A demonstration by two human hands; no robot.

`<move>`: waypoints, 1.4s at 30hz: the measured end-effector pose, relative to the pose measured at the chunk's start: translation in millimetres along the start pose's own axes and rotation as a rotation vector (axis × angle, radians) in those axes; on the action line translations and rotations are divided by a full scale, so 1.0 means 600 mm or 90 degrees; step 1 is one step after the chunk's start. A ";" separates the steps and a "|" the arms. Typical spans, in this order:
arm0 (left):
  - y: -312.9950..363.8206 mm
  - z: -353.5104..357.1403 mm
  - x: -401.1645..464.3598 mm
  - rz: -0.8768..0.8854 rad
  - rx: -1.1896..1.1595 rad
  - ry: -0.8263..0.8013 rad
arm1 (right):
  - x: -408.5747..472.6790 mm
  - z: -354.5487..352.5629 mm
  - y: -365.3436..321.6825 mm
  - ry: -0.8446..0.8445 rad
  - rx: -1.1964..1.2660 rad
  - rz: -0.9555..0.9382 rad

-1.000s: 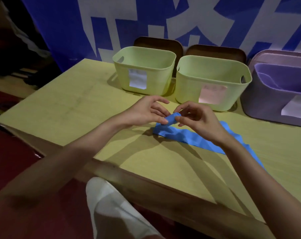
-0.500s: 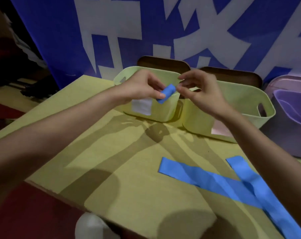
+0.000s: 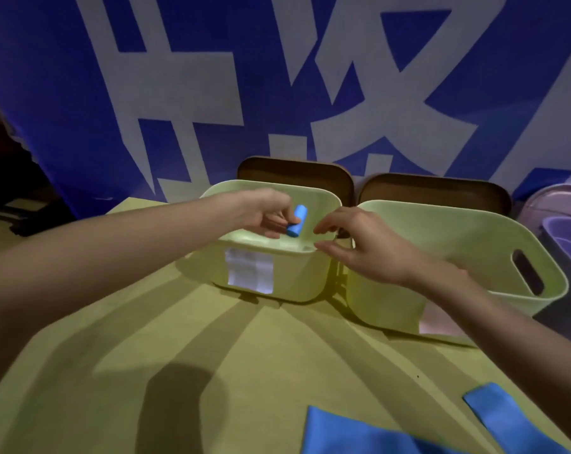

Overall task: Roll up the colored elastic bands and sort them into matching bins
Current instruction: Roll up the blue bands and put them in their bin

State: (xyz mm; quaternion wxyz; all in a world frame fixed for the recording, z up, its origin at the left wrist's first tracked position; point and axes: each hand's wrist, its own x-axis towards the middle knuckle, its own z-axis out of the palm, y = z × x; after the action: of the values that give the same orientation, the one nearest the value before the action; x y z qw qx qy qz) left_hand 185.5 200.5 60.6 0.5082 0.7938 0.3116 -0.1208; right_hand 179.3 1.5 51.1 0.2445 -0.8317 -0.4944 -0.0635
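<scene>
Backdrop: blue banner (image 3: 81, 93) with large pale characters, hung behind a yellow-green tabletop (image 3: 146, 339) under dim light with hard shadows. Item in hand: rolled blue elastic band (image 3: 296, 221), a short tight cylinder, pinched at its lower end between thumb and fingertips of the left hand (image 3: 264, 213); upper end free, tilted up and away from those fingertips. Position: above the open mouth of the left green bin (image 3: 287, 276), the one with a white paper label (image 3: 249, 271) on its front wall, just beyond the near rim. Right hand (image 3: 362, 247): fingers loosely spread and slightly curled, holding nothing, tips just beside the roll and over the bin's right corner; contact with the rim not discernible. Adjacent: second green bin (image 3: 474, 253) with a pinkish label, right of the right-hand fingers; lilac bin (image 3: 565, 231) at the far edge; two brown trays (image 3: 294, 175) stood behind. Near edge: flat blue bands (image 3: 359, 434) not yet rolled. Risks, judged: roll springing open on release, since only one end is pinched and elastic stock tends to uncoil; drop from height bouncing against the wall or over the rim; label colour unreadable in this light, so a wrong-bin match is possible; right-hand fingers so close might nudge the roll aside.
</scene>
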 end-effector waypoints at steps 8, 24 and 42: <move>-0.015 0.047 0.071 -0.081 0.156 -0.046 | 0.034 0.005 0.027 0.009 -0.006 0.002; -0.027 0.068 0.099 -0.045 0.186 -0.081 | 0.050 0.021 0.039 0.033 -0.013 0.072; -0.043 0.039 -0.159 0.518 -0.045 0.455 | -0.042 -0.050 -0.090 0.177 -0.071 0.136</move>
State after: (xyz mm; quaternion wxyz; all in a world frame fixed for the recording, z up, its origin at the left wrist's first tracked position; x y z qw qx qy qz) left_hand 98.6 151.6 79.8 0.4025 0.8244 0.1361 0.3739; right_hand 124.5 -11.6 86.9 0.2691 -0.8751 -0.3602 -0.1787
